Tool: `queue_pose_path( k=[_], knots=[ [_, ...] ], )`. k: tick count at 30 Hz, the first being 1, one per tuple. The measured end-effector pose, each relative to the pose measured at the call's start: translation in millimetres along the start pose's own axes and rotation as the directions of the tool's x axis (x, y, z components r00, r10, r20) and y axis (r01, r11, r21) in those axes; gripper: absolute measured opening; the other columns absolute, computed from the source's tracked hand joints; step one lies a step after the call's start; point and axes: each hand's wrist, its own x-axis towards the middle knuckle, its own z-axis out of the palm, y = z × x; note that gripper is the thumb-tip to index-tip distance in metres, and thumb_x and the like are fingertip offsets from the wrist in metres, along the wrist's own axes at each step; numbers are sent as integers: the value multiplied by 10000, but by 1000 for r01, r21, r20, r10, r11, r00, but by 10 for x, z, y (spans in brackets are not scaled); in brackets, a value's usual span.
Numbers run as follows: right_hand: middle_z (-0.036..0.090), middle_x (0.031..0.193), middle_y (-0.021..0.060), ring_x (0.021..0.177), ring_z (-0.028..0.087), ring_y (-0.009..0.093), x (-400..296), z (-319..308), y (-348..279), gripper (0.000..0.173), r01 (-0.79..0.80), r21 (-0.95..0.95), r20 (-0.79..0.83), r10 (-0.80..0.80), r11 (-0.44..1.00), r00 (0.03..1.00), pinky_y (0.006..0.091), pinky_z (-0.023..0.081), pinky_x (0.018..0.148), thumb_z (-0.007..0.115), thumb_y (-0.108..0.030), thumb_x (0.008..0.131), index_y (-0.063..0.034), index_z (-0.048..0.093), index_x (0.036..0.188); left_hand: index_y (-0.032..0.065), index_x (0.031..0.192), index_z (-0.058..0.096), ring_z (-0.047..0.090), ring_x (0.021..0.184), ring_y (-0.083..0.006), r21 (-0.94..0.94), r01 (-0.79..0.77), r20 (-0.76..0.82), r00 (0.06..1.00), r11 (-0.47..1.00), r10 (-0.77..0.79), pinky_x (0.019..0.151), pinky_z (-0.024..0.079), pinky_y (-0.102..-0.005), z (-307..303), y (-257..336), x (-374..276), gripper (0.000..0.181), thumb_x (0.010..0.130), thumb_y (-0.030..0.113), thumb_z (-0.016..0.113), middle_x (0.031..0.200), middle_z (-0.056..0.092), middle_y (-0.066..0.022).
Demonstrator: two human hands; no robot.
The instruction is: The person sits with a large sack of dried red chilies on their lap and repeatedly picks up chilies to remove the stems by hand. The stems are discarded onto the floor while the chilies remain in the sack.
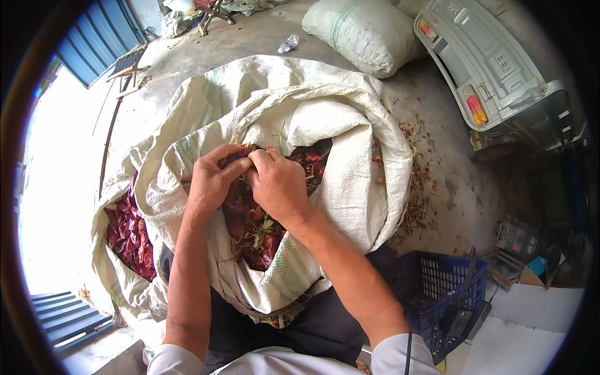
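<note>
My left hand (213, 176) grips a dried red chili pepper (244, 150) between thumb and fingers. Against it, thumb to thumb, my right hand (281, 183) pinches the same pepper; its fingertips and much of the pepper are hidden. Both hands are over the open mouth of a white woven sack (347, 178) with rolled-down edges and green stripes. Inside lie dark red dried peppers (269, 246) with stems and a withered leaf (262, 232). To the left, a second woven sack (101, 243) holds more dried red peppers (133, 239).
A full white sack (361, 33) lies on the concrete floor beyond, near a clear plastic bottle (288, 43). A grey vehicle tailgate (497, 61) stands at right. Stem scraps (419, 187) litter the floor. A blue plastic crate (422, 300) sits by my right knee; a folding stool (129, 65) is far left.
</note>
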Motion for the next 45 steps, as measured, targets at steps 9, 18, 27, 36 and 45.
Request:
queue_pose_path(
  k=[9,18,27,36,45],
  knots=[
    [688,838,168,709,676,316,122,-194,-60,186,-248,589,69,258,769,964,364,536,646,716,-168,881,-9,640,941,0,1109,687,556,721,-44,-77,11,20,1000,997,-10,631,453,-206,-64,13,-26,193,944,86,634,843,652,12],
    [604,763,122,696,640,314,66,-220,-11,160,77,84,-68,-72,993,995,403,524,613,651,-166,920,-28,577,886,-18,1052,681,578,811,-134,161,-232,147,967,959,209,753,468,-284,1,22,-30,170,890,22,647,887,641,-48],
    [547,762,-19,625,496,45,30,-210,-17,201,-537,843,486,472,-32,736,250,448,473,605,-212,975,-29,579,894,-10,1017,670,568,771,-98,-67,-214,90,971,974,220,711,453,-243,120,14,-93,117,908,33,665,839,614,-10],
    [558,780,132,708,595,312,19,-277,17,118,311,-157,-120,-330,937,936,406,509,595,544,-115,961,-41,531,870,0,1034,678,550,730,-27,-92,-8,-26,1000,996,5,665,474,-204,334,146,-262,127,960,84,619,793,627,30],
    [628,781,180,705,626,380,75,-258,-302,185,-84,399,-316,223,913,922,432,497,630,591,-152,963,5,551,872,-11,989,693,625,659,-121,200,-162,-284,934,966,215,602,467,-251,502,590,-568,119,918,77,654,721,638,-70]
  ],
)
